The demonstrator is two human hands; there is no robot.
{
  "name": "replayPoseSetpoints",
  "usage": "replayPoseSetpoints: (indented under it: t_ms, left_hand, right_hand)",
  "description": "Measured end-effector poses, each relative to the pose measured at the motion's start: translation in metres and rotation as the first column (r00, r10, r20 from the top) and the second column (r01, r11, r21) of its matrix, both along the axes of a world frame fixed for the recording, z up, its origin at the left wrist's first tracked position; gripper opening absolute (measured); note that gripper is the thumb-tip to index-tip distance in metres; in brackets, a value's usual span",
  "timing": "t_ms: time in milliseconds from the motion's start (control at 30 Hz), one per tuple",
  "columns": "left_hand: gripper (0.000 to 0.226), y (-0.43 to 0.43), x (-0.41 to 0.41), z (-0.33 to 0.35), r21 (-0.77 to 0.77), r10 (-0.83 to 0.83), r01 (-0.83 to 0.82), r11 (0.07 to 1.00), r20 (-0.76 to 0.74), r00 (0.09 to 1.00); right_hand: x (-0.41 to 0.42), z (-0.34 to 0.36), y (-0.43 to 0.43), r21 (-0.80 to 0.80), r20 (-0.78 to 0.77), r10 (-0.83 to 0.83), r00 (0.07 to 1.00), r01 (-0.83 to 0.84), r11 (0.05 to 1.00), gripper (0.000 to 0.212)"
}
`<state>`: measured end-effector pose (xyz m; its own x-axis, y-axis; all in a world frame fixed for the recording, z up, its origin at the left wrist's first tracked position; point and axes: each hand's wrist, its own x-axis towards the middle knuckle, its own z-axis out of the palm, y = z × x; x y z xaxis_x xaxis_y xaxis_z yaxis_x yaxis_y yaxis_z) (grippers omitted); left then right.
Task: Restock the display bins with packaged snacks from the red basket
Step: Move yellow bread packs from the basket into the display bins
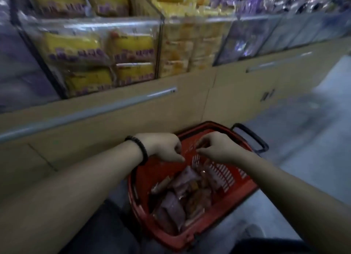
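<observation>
A red basket stands on the floor below me, in front of the display unit. Inside it lie several packaged snacks in purple and orange wrappers. My left hand, with a black bracelet on its wrist, hovers over the far part of the basket with its fingers curled downward. My right hand is right beside it, fingers bent toward the left hand. The frame is blurred, and I cannot tell whether either hand holds a packet. Clear display bins above hold yellow packets.
More bins to the right hold pale yellow packets and purple packets. A beige cabinet front with a metal handle rail runs under the bins. The basket's black handle sticks out at its far right. Grey floor lies to the right.
</observation>
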<state>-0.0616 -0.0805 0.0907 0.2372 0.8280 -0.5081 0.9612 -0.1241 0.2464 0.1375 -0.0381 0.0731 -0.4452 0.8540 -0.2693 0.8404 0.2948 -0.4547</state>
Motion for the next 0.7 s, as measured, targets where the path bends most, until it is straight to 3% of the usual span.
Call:
replayPoseSetpoints:
  t_ms: [233, 367, 467, 500, 567, 700]
  left_hand:
    - [0.032, 0.036, -0.011, -0.084, -0.171, 0.031, -0.041, 0.984, -0.060, 0.998]
    - [0.031, 0.048, -0.004, -0.097, -0.161, 0.077, -0.077, 0.984, -0.008, 0.997]
    - [0.031, 0.054, -0.004, -0.113, -0.176, 0.086, -0.084, 0.981, 0.006, 0.996]
    - [0.031, 0.055, -0.006, -0.117, -0.190, 0.087, -0.087, 0.978, -0.006, 0.996]
    - [0.031, 0.056, -0.008, -0.120, -0.210, 0.094, -0.097, 0.973, -0.024, 0.995]
    - [0.034, 0.057, -0.007, -0.120, -0.204, 0.107, -0.107, 0.973, -0.010, 0.994]
  right_hand:
    - [0.007, -0.121, 0.032, -0.272, 0.167, -0.088, 0.982, 0.132, 0.953, 0.019]
    - [-0.004, -0.176, 0.042, -0.448, 0.217, -0.228, 0.949, 0.304, 0.841, 0.023]
    - [-0.018, -0.212, 0.054, -0.361, 0.243, -0.169, 0.955, 0.250, 0.898, 0.057]
    - [-0.024, -0.219, 0.057, -0.310, 0.308, -0.077, 0.948, 0.176, 0.934, 0.061]
    - [-0.037, -0.226, 0.061, -0.230, 0.454, 0.122, 0.883, -0.016, 0.973, 0.054]
    - [-0.044, -0.245, 0.070, -0.206, 0.527, 0.173, 0.832, -0.073, 0.976, 0.047]
